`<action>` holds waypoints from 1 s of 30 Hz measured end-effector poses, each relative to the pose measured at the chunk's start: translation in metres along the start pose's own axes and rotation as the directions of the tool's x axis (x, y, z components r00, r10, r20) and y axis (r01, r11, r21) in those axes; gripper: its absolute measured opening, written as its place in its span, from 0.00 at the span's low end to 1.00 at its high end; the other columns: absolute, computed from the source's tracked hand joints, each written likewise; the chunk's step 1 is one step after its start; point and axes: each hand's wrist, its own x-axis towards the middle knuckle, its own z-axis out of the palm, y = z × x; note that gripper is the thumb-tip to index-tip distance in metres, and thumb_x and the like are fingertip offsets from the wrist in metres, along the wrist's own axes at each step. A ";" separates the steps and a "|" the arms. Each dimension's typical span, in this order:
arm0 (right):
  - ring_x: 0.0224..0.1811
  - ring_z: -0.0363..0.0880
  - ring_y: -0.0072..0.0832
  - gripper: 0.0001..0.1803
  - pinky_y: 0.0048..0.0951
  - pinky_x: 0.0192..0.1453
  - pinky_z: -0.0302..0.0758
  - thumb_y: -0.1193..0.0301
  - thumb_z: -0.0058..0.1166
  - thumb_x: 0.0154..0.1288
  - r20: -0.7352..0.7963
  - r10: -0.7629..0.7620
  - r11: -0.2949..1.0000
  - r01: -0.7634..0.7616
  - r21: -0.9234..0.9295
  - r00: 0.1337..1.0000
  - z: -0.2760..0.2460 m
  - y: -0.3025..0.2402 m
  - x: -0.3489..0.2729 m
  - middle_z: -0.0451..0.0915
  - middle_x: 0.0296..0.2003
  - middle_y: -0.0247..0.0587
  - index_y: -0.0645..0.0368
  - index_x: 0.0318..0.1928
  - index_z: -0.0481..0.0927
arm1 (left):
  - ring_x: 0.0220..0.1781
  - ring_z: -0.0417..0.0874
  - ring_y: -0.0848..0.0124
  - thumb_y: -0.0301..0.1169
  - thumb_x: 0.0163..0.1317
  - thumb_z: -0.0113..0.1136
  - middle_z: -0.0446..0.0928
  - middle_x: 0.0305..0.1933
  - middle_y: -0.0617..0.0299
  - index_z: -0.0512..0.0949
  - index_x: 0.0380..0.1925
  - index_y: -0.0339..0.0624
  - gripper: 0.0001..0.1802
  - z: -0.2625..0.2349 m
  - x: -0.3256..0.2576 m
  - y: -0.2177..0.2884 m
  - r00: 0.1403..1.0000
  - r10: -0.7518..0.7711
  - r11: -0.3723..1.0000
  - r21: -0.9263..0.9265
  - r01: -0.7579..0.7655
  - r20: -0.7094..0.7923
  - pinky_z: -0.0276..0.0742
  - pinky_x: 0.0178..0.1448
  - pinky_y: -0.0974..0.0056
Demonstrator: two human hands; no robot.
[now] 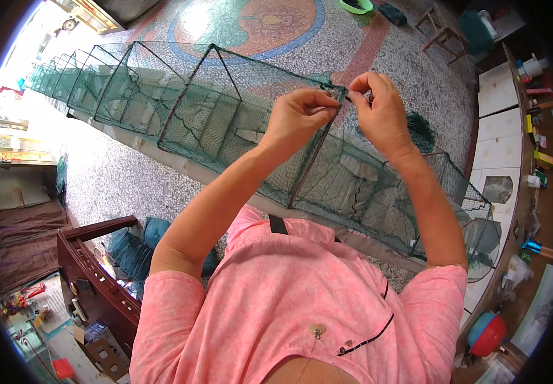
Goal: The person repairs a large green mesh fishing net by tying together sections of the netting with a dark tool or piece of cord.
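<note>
A long green mesh net trap [257, 134] with dark rectangular frames stretches in front of me, from the far left to the lower right. At an upper corner of one frame [311, 157], my left hand [299, 121] is closed in a pinch on the netting. Just to its right, my right hand [382, 115] is closed too, thumb and forefinger together at a short dark strand [348, 98]. The fingertips of both hands are close together, and the exact grip is partly hidden by the fingers.
Under the trap runs a long grey bench-like surface [187, 165]. A dark red wooden piece of furniture [97, 275] and blue cloth [129, 253] are at the lower left. Cabinets [497, 150] and a cluttered counter line the right. A wooden stool [441, 32] and green basin [357, 5] are farther off.
</note>
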 end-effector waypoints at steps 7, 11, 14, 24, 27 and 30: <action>0.38 0.77 0.39 0.06 0.38 0.41 0.74 0.66 0.60 0.55 0.203 0.056 0.996 -0.069 0.057 0.978 0.009 -0.008 0.020 0.76 0.37 0.42 0.54 0.31 0.82 | 0.49 0.77 0.74 0.21 0.57 0.63 0.77 0.46 0.62 0.81 0.37 0.34 0.07 0.002 -0.004 -0.003 0.999 -0.006 0.999 -0.033 0.005 -0.038 0.73 0.54 0.70; 0.37 0.77 0.34 0.06 0.35 0.41 0.74 0.67 0.58 0.57 0.412 0.107 0.932 0.053 -0.359 0.905 -0.010 -0.039 0.035 0.75 0.33 0.36 0.56 0.30 0.80 | 0.48 0.77 0.73 0.22 0.57 0.63 0.77 0.44 0.64 0.82 0.36 0.33 0.07 0.005 -0.005 -0.008 0.974 0.217 0.963 0.179 -0.202 -0.069 0.72 0.54 0.70; 0.42 0.76 0.36 0.06 0.37 0.43 0.73 0.67 0.57 0.55 0.407 -0.085 0.842 0.284 -0.459 0.910 0.000 -0.032 0.039 0.76 0.34 0.36 0.55 0.29 0.79 | 0.49 0.77 0.73 0.22 0.57 0.62 0.77 0.45 0.63 0.81 0.38 0.32 0.08 0.007 -0.005 -0.008 0.983 0.176 0.983 0.068 -0.172 -0.059 0.72 0.55 0.69; 0.45 0.77 0.37 0.12 0.35 0.46 0.72 0.61 0.49 0.63 0.233 -0.003 0.998 -0.010 0.056 0.973 0.069 -0.047 0.097 0.78 0.36 0.39 0.56 0.35 0.79 | 0.51 0.76 0.72 0.22 0.57 0.61 0.76 0.48 0.57 0.71 0.48 0.32 0.18 0.005 0.000 -0.002 0.994 -0.098 0.994 -0.054 0.096 -0.039 0.72 0.58 0.66; 0.39 0.80 0.30 0.14 0.32 0.40 0.74 0.62 0.47 0.67 0.082 -0.063 0.908 0.023 0.418 0.995 0.052 -0.058 0.121 0.80 0.33 0.40 0.58 0.44 0.78 | 0.50 0.76 0.70 0.22 0.55 0.62 0.74 0.48 0.58 0.68 0.48 0.33 0.21 0.010 -0.002 -0.007 0.997 -0.014 0.999 0.033 0.017 -0.081 0.72 0.57 0.65; 0.19 0.77 0.22 0.12 0.22 0.23 0.77 0.62 0.40 0.74 -0.061 0.014 0.792 0.026 0.610 0.998 -0.020 -0.097 0.134 0.76 0.21 0.36 0.57 0.40 0.71 | 0.48 0.76 0.69 0.22 0.52 0.64 0.72 0.47 0.57 0.64 0.49 0.35 0.25 0.007 -0.002 -0.014 0.981 0.158 0.974 0.178 -0.138 -0.108 0.74 0.55 0.65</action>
